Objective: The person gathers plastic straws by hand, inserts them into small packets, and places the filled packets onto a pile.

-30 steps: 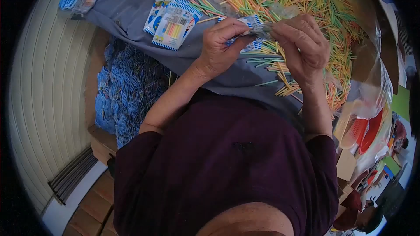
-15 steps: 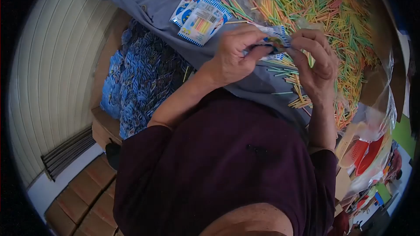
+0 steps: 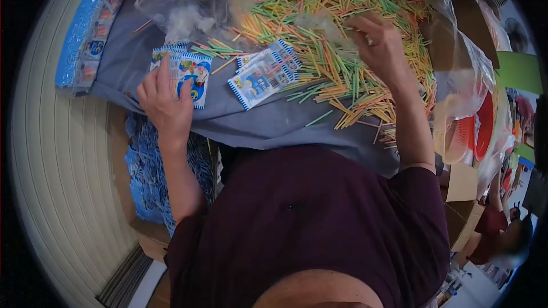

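My left hand (image 3: 164,96) lies with spread fingers on blue and white printed packets (image 3: 197,77) at the left of the grey cloth. My right hand (image 3: 378,43) is over the right part of a large heap of thin pink, green, yellow and orange sticks (image 3: 337,68); its fingers are bent and the tips are unclear against the sticks. Between the hands, more packets (image 3: 260,82) overlap one another on the cloth, below the heap's left edge.
A clear bag of blue packs (image 3: 85,40) rests at the far left. Below the cloth (image 3: 240,122), a cardboard box holds many blue packets (image 3: 148,177). Clear plastic (image 3: 182,0) lies behind. At the right are red baskets (image 3: 482,128) and a person (image 3: 496,234).
My hands have moved apart: the left to packets at the left, the right over the sticks. The small packet between them is no longer held there. The view has shifted.
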Available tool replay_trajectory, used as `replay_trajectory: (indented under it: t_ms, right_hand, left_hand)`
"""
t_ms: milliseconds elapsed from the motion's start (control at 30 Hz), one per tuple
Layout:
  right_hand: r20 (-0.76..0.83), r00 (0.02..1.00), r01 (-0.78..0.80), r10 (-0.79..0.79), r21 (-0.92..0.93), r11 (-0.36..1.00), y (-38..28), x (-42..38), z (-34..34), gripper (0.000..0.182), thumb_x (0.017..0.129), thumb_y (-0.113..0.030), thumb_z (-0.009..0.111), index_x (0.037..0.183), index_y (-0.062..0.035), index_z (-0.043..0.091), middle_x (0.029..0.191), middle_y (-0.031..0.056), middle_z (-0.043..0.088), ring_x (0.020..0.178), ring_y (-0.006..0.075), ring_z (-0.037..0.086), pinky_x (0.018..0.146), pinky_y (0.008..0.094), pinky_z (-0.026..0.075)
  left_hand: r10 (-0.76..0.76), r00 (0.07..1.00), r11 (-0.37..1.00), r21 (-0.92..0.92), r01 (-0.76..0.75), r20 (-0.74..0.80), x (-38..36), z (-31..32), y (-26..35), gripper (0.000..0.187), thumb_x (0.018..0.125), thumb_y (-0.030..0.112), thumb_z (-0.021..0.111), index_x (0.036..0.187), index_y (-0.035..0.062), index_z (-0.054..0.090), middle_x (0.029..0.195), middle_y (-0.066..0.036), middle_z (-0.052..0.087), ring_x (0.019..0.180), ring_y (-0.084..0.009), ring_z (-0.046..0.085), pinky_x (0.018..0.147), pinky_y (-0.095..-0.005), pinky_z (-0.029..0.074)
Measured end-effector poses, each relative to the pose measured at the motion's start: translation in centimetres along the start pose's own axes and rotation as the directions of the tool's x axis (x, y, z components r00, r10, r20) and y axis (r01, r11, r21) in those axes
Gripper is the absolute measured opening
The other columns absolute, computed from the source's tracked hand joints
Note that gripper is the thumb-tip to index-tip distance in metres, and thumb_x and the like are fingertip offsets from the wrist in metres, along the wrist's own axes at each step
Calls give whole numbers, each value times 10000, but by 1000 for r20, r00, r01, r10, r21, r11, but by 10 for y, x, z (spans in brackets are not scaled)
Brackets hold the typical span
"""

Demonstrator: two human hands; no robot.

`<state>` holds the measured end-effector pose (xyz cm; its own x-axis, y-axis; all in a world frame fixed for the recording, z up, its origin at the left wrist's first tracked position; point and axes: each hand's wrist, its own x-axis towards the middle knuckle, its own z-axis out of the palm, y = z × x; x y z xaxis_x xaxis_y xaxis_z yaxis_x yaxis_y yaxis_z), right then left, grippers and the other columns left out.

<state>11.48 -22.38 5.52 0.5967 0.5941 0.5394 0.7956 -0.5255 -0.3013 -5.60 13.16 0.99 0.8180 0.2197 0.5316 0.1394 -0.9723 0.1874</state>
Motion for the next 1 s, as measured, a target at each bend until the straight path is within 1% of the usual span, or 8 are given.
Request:
replay_trajectory:
  t_ms: [67,167,200,333,400,700,833,1000]
  right_hand:
    - [11,997,-76,78,-129,989,39,-7,-18,252,800,-66,686,1039,-140,717,913,102,667,820,309,667,687,394,542]
    - [233,957,14,172,-630,777,72,-8,-27,696,767,-53,710,1374,-352,548,1326,137,559,1195,361,544,942,498,471]
    - [233,958,19,164,-626,780,79,-7,-17,696,767,-53,710,1374,-352,548,1326,137,559,1195,361,544,942,498,471]
    - [322,946,266,-36,-706,656,82,18,6,766,767,-122,748,1445,-342,466,1354,155,543,1255,345,516,985,524,423]
    - [386,919,341,-73,-692,637,80,28,12,768,789,-178,772,1470,-311,443,1348,159,555,1271,321,518,1020,522,383]
    - [125,980,-110,152,-295,949,75,56,42,644,841,-196,733,1431,-238,479,1257,152,602,1197,324,565,993,527,399]
    - [71,947,-306,314,-104,946,77,60,39,592,864,-203,716,1413,-206,495,1216,149,623,1164,325,586,981,529,406]
    - [0,842,-535,540,124,835,88,53,16,532,892,-213,694,1391,-165,514,1165,146,649,1123,327,612,966,532,414]
  left_hand:
    - [58,994,998,17,-56,-95,0,0,15,462,753,161,786,1192,94,660,1027,-88,608,1005,-311,541,883,-419,436]
    - [244,964,908,-374,-188,106,-2,-1,68,359,768,137,766,1102,41,676,1033,-110,614,969,-308,572,836,-406,464]
    - [307,928,868,-462,-183,210,0,0,87,313,762,115,761,1052,25,684,1005,-108,614,953,-307,579,824,-402,474]
    - [343,904,896,-378,-234,253,-10,28,106,258,748,85,747,989,16,684,946,-97,612,905,-298,596,771,-390,503]
    - [422,888,892,-259,-370,182,-16,34,104,182,676,89,708,839,51,635,917,-85,596,862,-278,594,694,-374,510]
    - [271,962,928,-276,-251,34,-18,32,119,193,728,43,676,919,21,680,895,-79,628,812,-274,616,668,-376,535]
    - [298,952,943,-176,-283,67,-19,40,120,185,725,43,686,910,26,688,876,-70,637,790,-268,621,653,-376,534]
    - [305,950,871,-386,-304,-60,-13,44,99,214,697,0,707,907,46,696,865,-60,637,803,-266,623,652,-372,526]
